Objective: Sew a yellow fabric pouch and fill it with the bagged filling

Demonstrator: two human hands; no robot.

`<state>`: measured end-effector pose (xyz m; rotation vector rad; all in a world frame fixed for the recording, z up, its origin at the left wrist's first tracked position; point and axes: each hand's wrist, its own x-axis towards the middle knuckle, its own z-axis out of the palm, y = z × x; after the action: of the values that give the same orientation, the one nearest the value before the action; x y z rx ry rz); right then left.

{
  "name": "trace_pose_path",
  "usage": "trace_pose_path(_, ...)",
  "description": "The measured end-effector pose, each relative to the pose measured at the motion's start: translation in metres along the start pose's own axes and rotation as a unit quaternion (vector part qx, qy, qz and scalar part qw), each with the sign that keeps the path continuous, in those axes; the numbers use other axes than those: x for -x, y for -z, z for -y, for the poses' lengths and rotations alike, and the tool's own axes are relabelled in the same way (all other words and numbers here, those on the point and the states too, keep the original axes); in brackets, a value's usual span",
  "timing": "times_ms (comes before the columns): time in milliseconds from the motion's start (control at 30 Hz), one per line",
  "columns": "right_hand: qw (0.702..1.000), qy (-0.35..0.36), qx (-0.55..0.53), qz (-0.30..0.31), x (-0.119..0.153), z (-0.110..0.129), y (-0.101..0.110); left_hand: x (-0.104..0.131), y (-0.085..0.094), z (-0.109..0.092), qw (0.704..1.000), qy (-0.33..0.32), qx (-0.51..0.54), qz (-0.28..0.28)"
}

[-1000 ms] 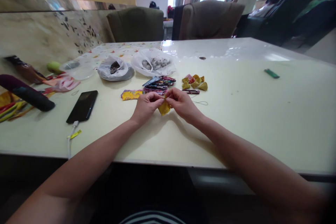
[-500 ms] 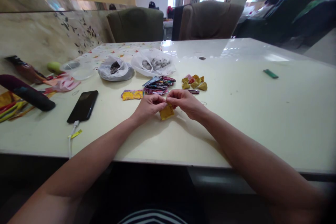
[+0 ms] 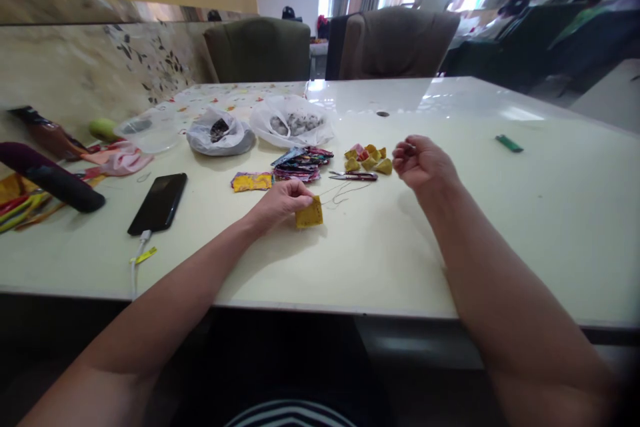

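Note:
My left hand (image 3: 285, 201) pinches a small yellow square of stitched cloth (image 3: 309, 213) by its upper left corner, just above the white table. Dark thread (image 3: 341, 195) trails in loose loops to the right of the cloth. My right hand (image 3: 423, 160) is raised off to the right with its fingers curled together; whatever they hold is too small to make out. Thread snips (image 3: 354, 176) lie between the hands, close to a cluster of yellow folded cloth pieces (image 3: 370, 159). A stack of patterned fabric pieces (image 3: 303, 163) sits beyond my left hand, beside a flat yellow piece (image 3: 251, 181).
Two white plastic bags stand behind: one with dark filling (image 3: 220, 133), one with grey-white fluff (image 3: 295, 125). A phone (image 3: 158, 203) on a charging cable lies left, near a purple-and-black object (image 3: 50, 177) and cloth scraps. A green lighter (image 3: 509, 143) lies far right. Chairs and people are beyond.
My right hand has left the yellow cloth and moved right and upward. The snips and loops of thread now show between the hands. My left hand still grips the cloth.

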<state>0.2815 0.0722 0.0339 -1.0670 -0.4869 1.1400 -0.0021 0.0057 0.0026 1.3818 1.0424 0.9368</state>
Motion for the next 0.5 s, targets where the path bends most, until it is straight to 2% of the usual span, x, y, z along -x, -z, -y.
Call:
trace_pose_path(100,0.989,0.089,0.016,-0.119,-0.022,0.016,0.03,-0.004,0.006,0.0,1.0,-0.013,-0.012,-0.019)
trace_pose_path(200,0.952,0.193,0.059,-0.231,-0.04,0.028,0.063,-0.005,0.01,-0.001,0.999,-0.019,-0.014,-0.029)
trace_pose_path(267,0.919,0.263,0.105,-0.274,-0.048,0.032,0.077,-0.005,0.011,-0.003,0.999,-0.018,-0.011,-0.032)
trace_pose_path(333,0.911,0.292,0.141,-0.256,-0.048,0.032,0.077,-0.004,0.011,-0.005,0.999,-0.017,-0.009,-0.034)
trace_pose_path(367,0.92,0.283,0.152,-0.225,-0.044,0.03,0.07,-0.004,0.011,-0.006,0.999,-0.018,-0.008,-0.034)
trace_pose_path(433,0.946,0.24,0.17,-0.133,-0.028,0.02,0.047,-0.003,0.01,-0.007,0.999,-0.023,-0.006,-0.032)
trace_pose_path(500,0.953,0.212,0.218,-0.013,-0.005,0.005,0.019,-0.003,0.01,-0.008,0.999,-0.029,-0.003,-0.032)
